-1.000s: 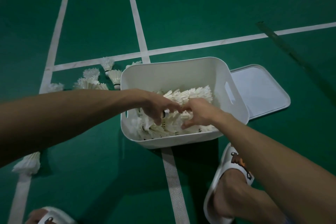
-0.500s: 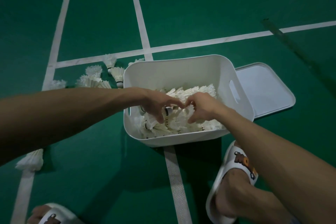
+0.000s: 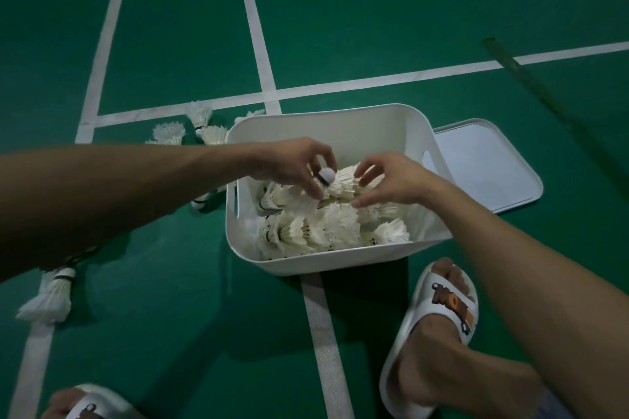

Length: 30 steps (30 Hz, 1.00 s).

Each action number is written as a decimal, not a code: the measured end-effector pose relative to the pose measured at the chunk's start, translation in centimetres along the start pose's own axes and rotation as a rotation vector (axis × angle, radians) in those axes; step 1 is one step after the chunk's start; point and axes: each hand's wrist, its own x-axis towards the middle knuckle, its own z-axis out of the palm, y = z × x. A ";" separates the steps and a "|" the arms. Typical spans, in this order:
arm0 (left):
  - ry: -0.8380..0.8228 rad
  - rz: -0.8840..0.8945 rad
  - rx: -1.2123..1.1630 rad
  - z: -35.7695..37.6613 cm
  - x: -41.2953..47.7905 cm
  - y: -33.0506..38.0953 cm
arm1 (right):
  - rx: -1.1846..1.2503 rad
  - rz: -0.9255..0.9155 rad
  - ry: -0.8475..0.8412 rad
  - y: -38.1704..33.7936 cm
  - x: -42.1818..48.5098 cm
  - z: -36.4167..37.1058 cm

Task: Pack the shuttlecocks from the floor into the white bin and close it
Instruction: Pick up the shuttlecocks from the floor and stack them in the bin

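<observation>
The white bin (image 3: pixel 337 260) stands open on the green court floor, with several white shuttlecocks (image 3: pixel 316 231) piled inside. Both hands are over the bin. My left hand (image 3: pixel 296 163) pinches the cork end of a stack of shuttlecocks (image 3: pixel 342 182), and my right hand (image 3: pixel 391 178) grips the feather end of the same stack with curled fingers. The stack lies sideways just above the pile. Several more shuttlecocks (image 3: pixel 204 126) lie on the floor left of the bin, partly hidden by my left forearm. Another stack of shuttlecocks (image 3: pixel 51 299) lies at the near left.
The bin's white lid (image 3: pixel 483 167) lies flat on the floor right of the bin. My feet in white slippers (image 3: pixel 439 323) are close to the bin's near side. White court lines cross the floor. A dark pole (image 3: pixel 531 82) lies at the far right.
Both hands have lifted from deep in the pile, raising a stack of shuttlecocks between them. The cork end now shows under my left fingers.
</observation>
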 end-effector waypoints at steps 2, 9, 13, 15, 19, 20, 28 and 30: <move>0.115 0.040 -0.114 0.5 0.4 0.9 | 0.115 -0.021 0.013 -0.1 -0.2 -0.1; 0.363 0.093 -0.216 3.3 2.0 1.4 | 0.123 -0.056 0.039 0.5 -0.8 0.3; 0.278 0.086 -0.042 4.5 2.3 0.4 | -0.090 -0.045 0.104 1.1 -0.7 -0.8; 0.152 0.127 0.157 5.0 2.4 -0.4 | -0.255 -0.010 0.107 1.6 -0.5 -1.4; -0.126 0.182 0.384 5.5 2.6 -1.8 | -0.435 0.095 -0.003 2.6 -0.2 -1.4; -0.169 0.184 0.443 5.5 2.6 -2.2 | -0.446 0.109 -0.008 2.7 -0.2 -1.2; -0.190 0.201 0.494 4.4 2.8 -3.3 | -0.476 0.052 -0.099 2.4 0.0 1.9; -0.189 0.207 0.496 4.3 2.8 -3.4 | -0.451 0.001 -0.115 2.1 0.3 3.2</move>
